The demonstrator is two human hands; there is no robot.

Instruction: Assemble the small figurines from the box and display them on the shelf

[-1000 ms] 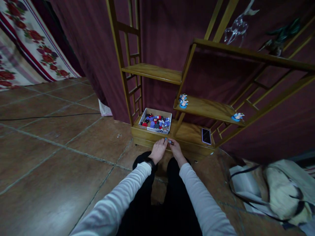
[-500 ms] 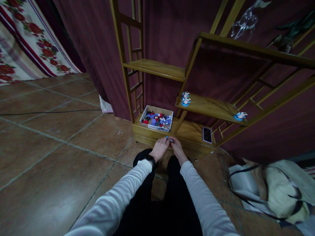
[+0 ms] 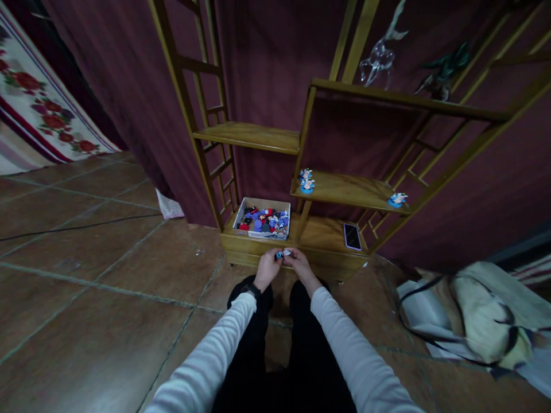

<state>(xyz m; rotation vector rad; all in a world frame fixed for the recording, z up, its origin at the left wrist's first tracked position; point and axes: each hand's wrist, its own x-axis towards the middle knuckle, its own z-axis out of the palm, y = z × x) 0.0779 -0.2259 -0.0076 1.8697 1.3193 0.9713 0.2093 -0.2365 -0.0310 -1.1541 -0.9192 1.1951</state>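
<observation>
My left hand and my right hand meet in front of the low wooden shelf unit. Both pinch one small blue and white figurine between their fingertips. Just behind the hands, a white box full of several small coloured figurines sits on the bottom board. Two like figurines stand at the left end of the middle shelf. A third figurine stands at its right end.
A phone lies on the bottom board, right of the box. A glass horse and a dark figure stand on the top shelf. A light bag lies on the tiled floor at right. A cable crosses the floor at left.
The view has shifted, so the shelf sits further left in the picture. My hands stay together on the small figurine, raised slightly off the shelf's front edge.
</observation>
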